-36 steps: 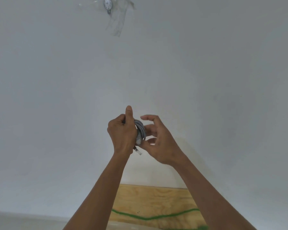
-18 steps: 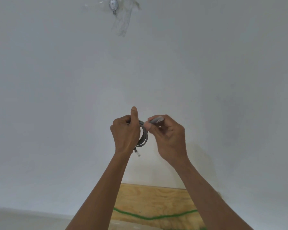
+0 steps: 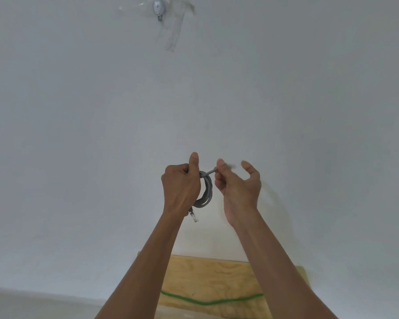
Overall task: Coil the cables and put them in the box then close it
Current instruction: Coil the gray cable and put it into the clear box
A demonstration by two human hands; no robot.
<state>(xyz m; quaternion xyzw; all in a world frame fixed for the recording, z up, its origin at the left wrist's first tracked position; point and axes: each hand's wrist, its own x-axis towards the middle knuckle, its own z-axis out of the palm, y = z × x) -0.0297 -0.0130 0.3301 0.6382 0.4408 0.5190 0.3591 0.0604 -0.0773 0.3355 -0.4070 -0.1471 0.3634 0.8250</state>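
Note:
A grey cable (image 3: 207,191) is wound into a small coil, held up in front of a white wall. My left hand (image 3: 182,187) is closed around the coil's left side, thumb pointing up. A clear plug (image 3: 194,216) hangs below that hand. My right hand (image 3: 237,187) pinches the cable's free end between thumb and forefinger just right of the coil; its other fingers are spread and blurred. A green cable (image 3: 207,301) lies across a plywood board (image 3: 207,279) low in the view. No box is in view.
A white wall (image 3: 78,134) fills most of the view. A metal hook (image 3: 159,9) with clear tape sits near the wall's top. My forearms cover part of the plywood board.
My right hand has drawn the cable's free end out to the right of the coil and its fingers have spread. My left hand keeps its hold on the coil.

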